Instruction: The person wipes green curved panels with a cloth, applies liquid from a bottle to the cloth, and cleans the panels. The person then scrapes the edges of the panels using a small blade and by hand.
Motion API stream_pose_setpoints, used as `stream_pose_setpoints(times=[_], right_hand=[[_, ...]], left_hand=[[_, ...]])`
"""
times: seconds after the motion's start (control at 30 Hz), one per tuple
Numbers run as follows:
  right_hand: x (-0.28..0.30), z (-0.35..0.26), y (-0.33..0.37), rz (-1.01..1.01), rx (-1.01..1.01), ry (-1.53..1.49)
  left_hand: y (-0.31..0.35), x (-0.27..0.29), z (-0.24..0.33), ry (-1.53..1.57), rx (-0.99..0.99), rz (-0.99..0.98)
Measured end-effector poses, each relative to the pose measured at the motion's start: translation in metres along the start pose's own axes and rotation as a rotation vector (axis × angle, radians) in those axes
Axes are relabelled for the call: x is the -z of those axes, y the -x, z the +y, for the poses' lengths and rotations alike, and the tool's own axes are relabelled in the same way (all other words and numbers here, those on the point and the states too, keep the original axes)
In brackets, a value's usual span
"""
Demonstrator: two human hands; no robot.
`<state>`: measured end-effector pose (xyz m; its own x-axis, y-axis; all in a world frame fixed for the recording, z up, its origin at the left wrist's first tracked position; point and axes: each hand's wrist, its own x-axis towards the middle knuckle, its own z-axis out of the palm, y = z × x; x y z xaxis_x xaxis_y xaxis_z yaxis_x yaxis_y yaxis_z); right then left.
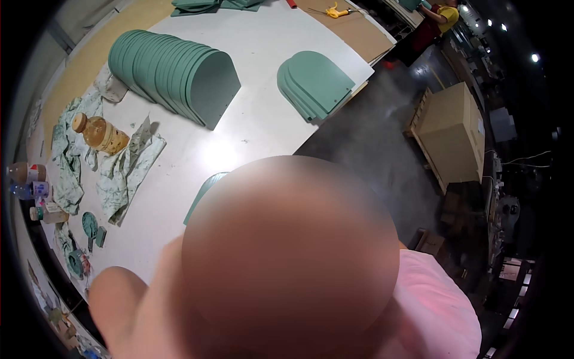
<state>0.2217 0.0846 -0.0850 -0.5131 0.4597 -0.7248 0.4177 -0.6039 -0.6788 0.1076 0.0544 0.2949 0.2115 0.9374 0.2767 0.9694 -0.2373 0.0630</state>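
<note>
Very near the camera, a large smeared skin-coloured shape fills the lower middle. It looks like my right hand [122, 311], since a pink sleeve [439, 305] adjoins it on the right. Its fingers are too blurred to read, and whether it holds anything is hidden. No left hand can be made out. Just beyond the blur, the edge of a green round-ended panel [203, 194] shows on the white table [239, 143]. Farther off, a long row of overlapping green panels [161, 72] leans over at the left. A small fanned stack of similar panels [314, 84] lies by the table's right edge.
Crumpled stained cloths [128, 173] and a bottle of amber liquid [100, 133] lie on the left. More bottles [30, 173] and a green-coated round tool [89, 224] are near the left edge. A yellow-handled tool [336, 11] rests on brown board. Beyond stands a large carton [451, 131]; a co-worker [439, 21] is far right.
</note>
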Motion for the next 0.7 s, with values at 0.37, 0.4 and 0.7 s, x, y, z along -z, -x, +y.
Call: stream_pose_setpoints(times=[0.37,0.4,0.7], right_hand=[[0.047,0.001,0.009,0.102,0.056,-0.028],[0.045,0.017,0.0,0.102,0.064,-0.027],[0.049,0.016,0.01,0.065,0.042,-0.053]], left_hand=[[-0.057,0.007,0.029,-0.146,-0.329,-0.17],[-0.057,0.007,0.03,-0.161,-0.343,-0.175],[-0.066,0.043,0.024,-0.251,-0.489,-0.413]])
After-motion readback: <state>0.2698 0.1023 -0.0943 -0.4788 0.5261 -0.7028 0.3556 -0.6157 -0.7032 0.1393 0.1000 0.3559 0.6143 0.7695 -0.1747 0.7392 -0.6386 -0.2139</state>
